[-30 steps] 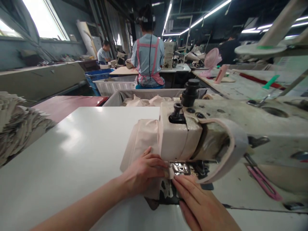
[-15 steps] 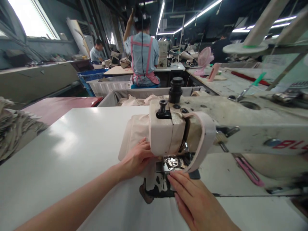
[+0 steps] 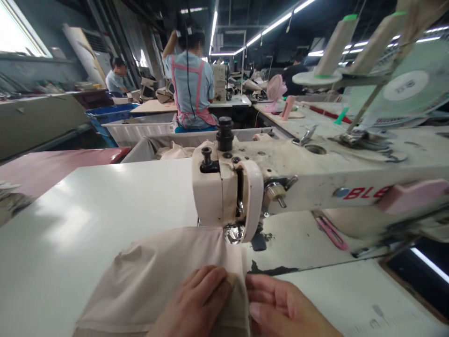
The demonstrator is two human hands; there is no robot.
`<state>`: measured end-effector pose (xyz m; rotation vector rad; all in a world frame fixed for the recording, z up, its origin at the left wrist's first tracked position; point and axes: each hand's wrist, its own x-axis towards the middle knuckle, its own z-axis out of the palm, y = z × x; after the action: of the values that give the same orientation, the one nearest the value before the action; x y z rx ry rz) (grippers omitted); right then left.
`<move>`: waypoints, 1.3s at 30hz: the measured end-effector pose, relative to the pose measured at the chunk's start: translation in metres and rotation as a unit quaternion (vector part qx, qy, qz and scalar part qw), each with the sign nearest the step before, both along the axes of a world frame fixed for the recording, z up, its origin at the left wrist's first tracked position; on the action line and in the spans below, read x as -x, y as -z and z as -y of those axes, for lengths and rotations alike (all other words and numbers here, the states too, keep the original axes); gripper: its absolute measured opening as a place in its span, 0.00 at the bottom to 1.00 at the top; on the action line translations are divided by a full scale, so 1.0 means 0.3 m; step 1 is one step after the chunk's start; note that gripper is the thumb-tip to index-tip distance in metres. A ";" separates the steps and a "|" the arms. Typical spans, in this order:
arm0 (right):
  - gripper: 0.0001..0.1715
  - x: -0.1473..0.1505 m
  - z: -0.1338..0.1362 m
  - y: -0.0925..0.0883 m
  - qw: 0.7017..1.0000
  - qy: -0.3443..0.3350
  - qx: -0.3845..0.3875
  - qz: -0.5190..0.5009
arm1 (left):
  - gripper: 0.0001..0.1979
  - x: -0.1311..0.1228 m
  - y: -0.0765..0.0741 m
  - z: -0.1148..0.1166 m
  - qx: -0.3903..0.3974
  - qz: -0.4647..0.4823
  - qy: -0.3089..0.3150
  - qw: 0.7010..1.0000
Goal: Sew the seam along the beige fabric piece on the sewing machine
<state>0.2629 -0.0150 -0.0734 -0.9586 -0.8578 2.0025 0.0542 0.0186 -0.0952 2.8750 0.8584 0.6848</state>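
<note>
A beige fabric piece (image 3: pixel 168 267) lies in front of the sewing machine (image 3: pixel 213 196), its far edge reaching the metal presser foot (image 3: pixel 233 233). My left hand (image 3: pixel 201 299) rests on top of the fabric with its fingers curled together, gripping a fold near the right side. At the fabric's right edge, my right hand (image 3: pixel 280 302) is closed, thumb and fingers pinching that edge. The fingertips of both hands are partly hidden by cloth. The needle itself is hard to make out behind the curved white guard (image 3: pixel 254 201).
A pink-handled snipper (image 3: pixel 331 231) lies on the machine bed under the arm. Thread cones (image 3: pixel 336 47) stand at upper right, beside a large fan (image 3: pixel 407 89). Behind the white table (image 3: pixel 140 187) is a fabric-lined bin (image 3: pixel 143 149). A co-worker (image 3: pixel 191 86) sits beyond, back turned.
Both hands have come back toward me from beside the presser foot. The beige fabric, formerly mostly behind the machine head, now spreads in front of it. The camera view has shifted right.
</note>
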 end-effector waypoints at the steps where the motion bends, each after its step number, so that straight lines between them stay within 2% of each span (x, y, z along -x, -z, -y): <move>1: 0.28 0.007 -0.019 0.003 0.999 0.033 -0.021 0.033 | 0.16 0.003 0.005 -0.009 0.036 0.007 0.023 0.999; 4: 0.20 0.027 -0.073 0.010 0.988 0.097 -0.057 0.106 | 0.18 0.017 0.025 -0.027 0.107 0.051 0.049 0.992; 7: 0.13 0.048 -0.106 0.016 0.985 0.105 -0.042 0.131 | 0.16 0.015 0.021 -0.033 0.153 0.105 0.050 0.981; 10: 0.07 0.056 -0.115 0.025 0.983 0.118 -0.029 0.140 | 0.12 -0.017 -0.031 -0.051 0.247 0.171 -0.008 0.954; 13: 0.11 0.051 -0.111 0.031 0.982 0.126 -0.028 0.136 | 0.10 -0.061 -0.081 -0.087 0.312 0.173 -0.040 0.933; 15: 0.17 0.046 -0.106 0.033 0.984 0.133 -0.026 0.113 | 0.08 -0.083 -0.085 -0.112 0.321 0.163 -0.055 0.931; 17: 0.21 0.041 -0.101 0.032 0.987 0.139 -0.022 0.080 | 0.06 -0.098 -0.065 -0.128 0.326 0.166 -0.091 0.926; 21: 0.21 0.039 -0.099 0.028 0.988 0.136 -0.019 0.063 | 0.04 -0.119 -0.019 -0.133 0.337 0.174 -0.130 0.916; 26: 0.24 0.036 -0.105 0.030 0.983 0.149 -0.007 0.103 | 0.04 -0.134 -0.015 -0.129 0.331 0.196 -0.148 0.911; 35: 0.21 0.038 -0.119 0.009 0.985 0.129 -0.006 0.112 | 0.04 -0.133 -0.009 -0.128 0.357 0.232 -0.150 0.892; 39: 0.17 0.047 -0.128 0.002 0.981 0.134 -0.018 0.137 | 0.04 -0.139 -0.012 -0.130 0.365 0.241 -0.149 0.887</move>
<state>0.2487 0.0233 -0.0740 -1.2776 -0.8556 1.6452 0.0960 0.0576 -0.0917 1.8211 1.1616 0.8224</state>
